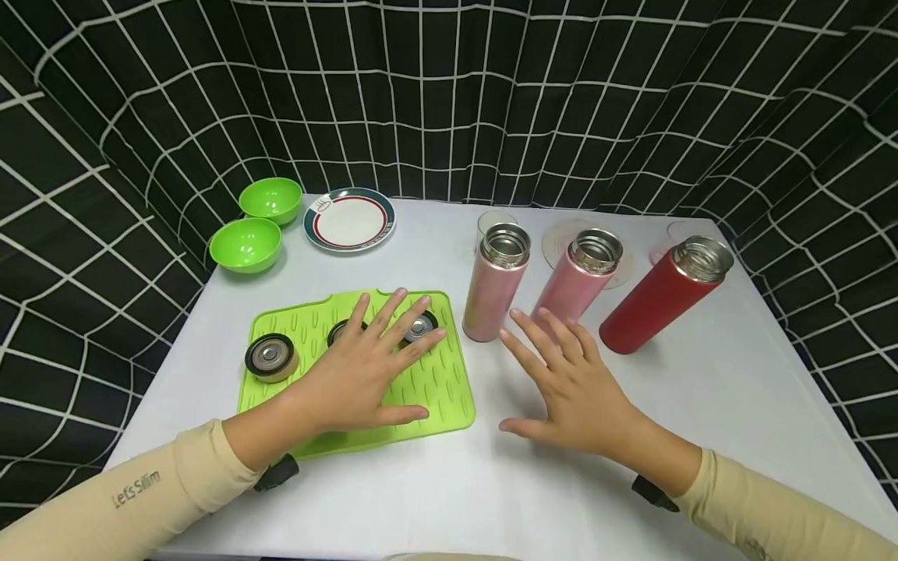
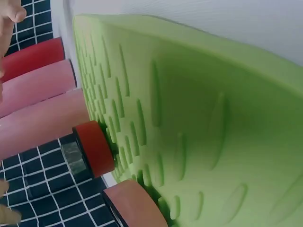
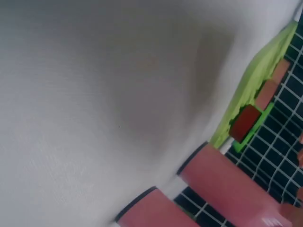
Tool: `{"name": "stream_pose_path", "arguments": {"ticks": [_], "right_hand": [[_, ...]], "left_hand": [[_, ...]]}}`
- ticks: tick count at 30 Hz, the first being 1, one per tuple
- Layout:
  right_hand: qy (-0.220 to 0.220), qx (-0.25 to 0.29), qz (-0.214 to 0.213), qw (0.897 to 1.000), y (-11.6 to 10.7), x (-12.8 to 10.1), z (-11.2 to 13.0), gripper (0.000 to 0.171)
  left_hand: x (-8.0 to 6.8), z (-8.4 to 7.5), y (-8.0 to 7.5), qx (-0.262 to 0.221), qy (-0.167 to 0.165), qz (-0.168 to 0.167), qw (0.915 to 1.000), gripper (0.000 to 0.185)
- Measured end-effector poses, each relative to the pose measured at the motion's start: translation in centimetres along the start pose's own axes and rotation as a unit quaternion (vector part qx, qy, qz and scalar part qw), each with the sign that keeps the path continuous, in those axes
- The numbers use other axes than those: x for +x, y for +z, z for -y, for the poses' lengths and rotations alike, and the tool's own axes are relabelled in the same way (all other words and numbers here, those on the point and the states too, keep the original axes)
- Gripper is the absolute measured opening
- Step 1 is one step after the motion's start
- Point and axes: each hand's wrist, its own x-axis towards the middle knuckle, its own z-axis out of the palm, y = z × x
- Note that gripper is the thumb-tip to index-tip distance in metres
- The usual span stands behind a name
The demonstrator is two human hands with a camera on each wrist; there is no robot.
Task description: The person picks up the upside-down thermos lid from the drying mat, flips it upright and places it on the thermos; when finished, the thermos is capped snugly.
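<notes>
My left hand (image 1: 358, 374) spreads its fingers over the lime-green ridged mat (image 1: 442, 389), holding nothing. Three bottle lids lie upside down on the mat: one pink lid (image 1: 270, 356) at the left, another pink lid (image 2: 135, 203) partly hidden by my fingers, and a red lid (image 2: 97, 149) near the far right corner. To the right, two pink bottles (image 1: 493, 296) (image 1: 571, 288) and a red bottle (image 1: 648, 300) stand uncapped in a row, steel mouths showing. My right hand (image 1: 578, 389), empty with fingers spread, is over the white table just in front of the pink bottles.
Two green bowls (image 1: 245, 245) (image 1: 271, 199) and a plate with a dark green rim (image 1: 382, 204) sit at the back left. Behind the bottles are a clear glass (image 1: 496, 216) and a clear dish (image 1: 557, 234). A black white-gridded curtain (image 1: 449, 101) encloses the table (image 1: 449, 499).
</notes>
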Motion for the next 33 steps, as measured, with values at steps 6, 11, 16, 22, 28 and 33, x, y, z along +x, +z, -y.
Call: {"name": "stream_pose_path", "arguments": {"ticks": [6, 11, 16, 22, 28, 33], "right_hand": [[-0.007, 0.121, -0.058, 0.991, -0.2, 0.4, -0.1, 0.028], [-0.012, 0.147, -0.067, 0.987, 0.2, 0.2, -0.2, 0.005], [-0.008, 0.158, -0.066, 0.985, 0.8, -0.1, -0.4, 0.012], [-0.002, 0.159, -0.051, 0.986, 1.1, 0.1, -0.6, 0.008], [-0.004, 0.165, -0.048, 0.985, 1.5, 0.4, -0.6, 0.012], [-0.002, 0.170, -0.045, 0.984, 2.0, 0.5, -0.6, 0.010]], "left_hand": [[-0.6, 0.6, -0.4, -0.097, 0.020, -0.087, 0.9913, 0.048], [-2.2, 3.2, -0.7, -0.142, -0.059, -0.092, 0.9839, 0.007], [-5.4, 7.5, -0.9, -0.134, -0.226, -0.017, 0.9648, 0.015], [-9.2, 10.6, 0.1, -0.168, -0.373, 0.089, 0.9080, 0.064], [-10.5, 11.0, 1.0, -0.197, -0.411, 0.090, 0.8856, 0.071], [-10.9, 10.8, 1.1, -0.191, -0.406, 0.092, 0.8892, 0.069]]}}
